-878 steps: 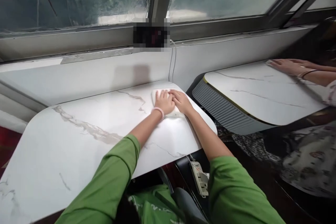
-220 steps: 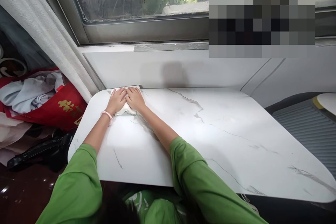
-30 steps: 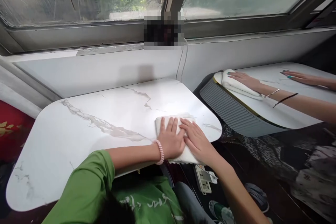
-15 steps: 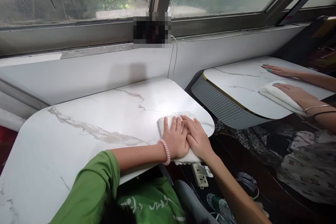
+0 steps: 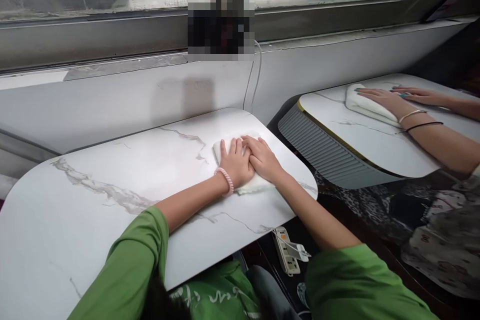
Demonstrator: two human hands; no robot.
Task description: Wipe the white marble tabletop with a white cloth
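A folded white cloth point(image 5: 257, 185) lies on the white marble-patterned table point(image 5: 93, 240), near its right end. My left hand point(image 5: 237, 167) presses flat on the cloth with its fingers stretched forward; a pink coiled band circles that wrist. My right hand point(image 5: 265, 161) lies flat beside it, its fingertips overlapping the left hand's fingers. Both hands are open, palms down, and cover much of the cloth.
At a second marbled table point(image 5: 375, 150) on the right, another person's hand point(image 5: 390, 101) rests on a white cloth point(image 5: 360, 105). A power strip point(image 5: 287, 255) with plugged cables lies below my table. A window and ledge point(image 5: 142, 63) run behind.
My two hands and the cloth have moved away from me, toward the window and slightly left. The other person's hand and cloth have moved toward the far edge of their table.
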